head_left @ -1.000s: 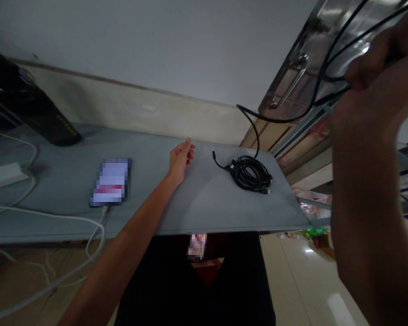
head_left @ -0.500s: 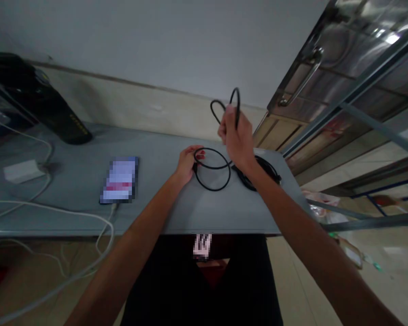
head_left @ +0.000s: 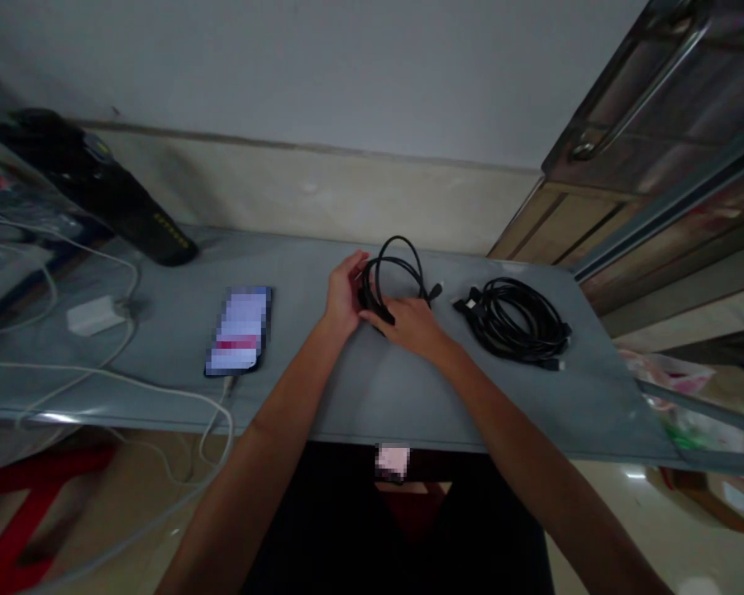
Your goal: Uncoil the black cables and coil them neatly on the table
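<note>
**Desk:** What's at centre frame?

**Photographer:** A person at a grey table [head_left: 360,388] gathers a black cable [head_left: 372,289] into loops. The left hand [head_left: 344,296] is curled about the left side of the bundle. The right hand [head_left: 409,324] is closed over its lower right, fingers pinched on the strands. One loop stands up above both hands, and a plug end [head_left: 435,289] pokes out to the right, just clear of the knuckles.

**Desk:** And the cable itself, on the table or off it?

**Photographer:** Low over the tabletop just above centre frame, its underside at or near the surface; I can't tell whether it touches. A second coil [head_left: 514,326] lies finished at right of centre, apart from the hands.

**Desk:** Anything else worth naming?

**Photographer:** A phone [head_left: 240,330] lies left of centre with a white charging lead [head_left: 130,384] trailing off the lower left edge. A dark upright device [head_left: 99,190] is at upper left.

**Desk:** How would you judge the winding being done well?

**Photographer:** I'd say the left hand should hold the stack of loops firmly while the right lays the raised loop flat at a matching size, without twisting it. The plug end wants tucking against the bundle so it can't spring loose. Keeping clear of the neighbouring coil avoids tangling the two.
</note>
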Demonstrator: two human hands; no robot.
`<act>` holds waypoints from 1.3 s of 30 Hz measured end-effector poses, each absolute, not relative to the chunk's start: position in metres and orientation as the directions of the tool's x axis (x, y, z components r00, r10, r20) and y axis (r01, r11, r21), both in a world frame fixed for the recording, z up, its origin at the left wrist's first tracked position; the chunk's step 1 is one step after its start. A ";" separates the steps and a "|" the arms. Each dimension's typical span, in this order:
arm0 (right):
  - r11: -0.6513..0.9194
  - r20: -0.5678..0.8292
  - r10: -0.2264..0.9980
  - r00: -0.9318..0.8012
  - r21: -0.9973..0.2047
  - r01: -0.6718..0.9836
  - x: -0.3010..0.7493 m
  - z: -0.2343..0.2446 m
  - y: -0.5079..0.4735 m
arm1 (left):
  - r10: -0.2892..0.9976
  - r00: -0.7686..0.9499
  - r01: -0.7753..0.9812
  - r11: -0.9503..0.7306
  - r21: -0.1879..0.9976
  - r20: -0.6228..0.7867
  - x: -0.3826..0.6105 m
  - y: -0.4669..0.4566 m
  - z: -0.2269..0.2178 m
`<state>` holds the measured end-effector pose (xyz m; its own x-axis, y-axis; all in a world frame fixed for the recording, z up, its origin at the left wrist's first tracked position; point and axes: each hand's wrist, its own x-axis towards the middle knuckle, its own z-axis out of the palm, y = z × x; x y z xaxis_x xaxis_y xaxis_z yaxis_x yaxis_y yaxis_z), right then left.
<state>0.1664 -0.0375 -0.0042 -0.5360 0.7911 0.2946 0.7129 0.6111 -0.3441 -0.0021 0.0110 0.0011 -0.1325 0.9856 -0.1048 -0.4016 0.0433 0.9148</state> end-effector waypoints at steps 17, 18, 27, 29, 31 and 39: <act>0.616 0.129 0.764 -0.633 -0.439 0.654 0.185 0.016 -0.041 | 0.984 -0.079 -0.552 0.088 0.829 -0.157 0.010 -0.008 0.031; 0.615 0.130 0.767 -0.628 -0.426 0.663 0.186 0.016 -0.040 | 0.985 -0.062 -0.590 0.093 0.802 -0.160 0.011 -0.008 0.032; 0.495 0.219 0.866 -0.450 -0.501 0.710 0.187 0.023 -0.036 | 0.990 0.058 -0.627 0.136 0.767 -0.127 0.022 -0.013 0.034; 0.478 0.236 0.877 -0.418 -0.514 0.713 0.186 0.022 -0.037 | 0.982 0.137 -0.594 0.184 0.783 -0.127 0.026 -0.015 0.031; 0.481 0.261 0.876 -0.405 -0.528 0.700 0.185 0.021 -0.037 | 0.966 0.215 -0.562 0.245 0.790 -0.146 0.029 -0.016 0.029; 0.504 0.317 0.864 -0.391 -0.561 0.657 0.186 0.011 -0.033 | 0.964 0.184 -0.618 0.267 0.740 -0.194 0.025 -0.011 0.029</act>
